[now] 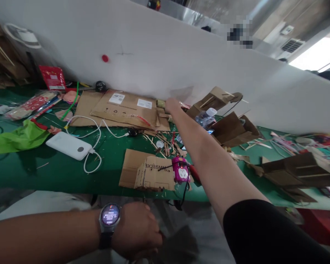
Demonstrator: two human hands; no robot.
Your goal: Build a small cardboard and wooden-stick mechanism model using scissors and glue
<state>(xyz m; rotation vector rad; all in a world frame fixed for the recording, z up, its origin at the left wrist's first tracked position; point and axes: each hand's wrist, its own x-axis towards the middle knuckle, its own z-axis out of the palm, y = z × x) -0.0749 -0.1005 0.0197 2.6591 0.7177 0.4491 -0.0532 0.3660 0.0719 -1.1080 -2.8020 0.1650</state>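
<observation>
My right hand (172, 105) is stretched far across the green table (38, 168), its fingers closed at the back edge of the flat cardboard sheets (123, 108); a small brownish piece shows at the fingertips, but what it grips is unclear. My left hand (137, 233), with a smartwatch (110, 215) on the wrist, is low in front of the table edge over my lap, its fingers curled under and blurred. A pink plug socket (180, 171) with a black cord lies under my right forearm beside a torn cardboard piece (147, 170).
A white power bank (68, 145) with a white cable (94, 128) lies at left near green paper (18, 137). Cardboard boxes (231, 128), a plastic bottle (206, 117) and wooden sticks clutter the right. A white partition wall (153, 47) backs the table.
</observation>
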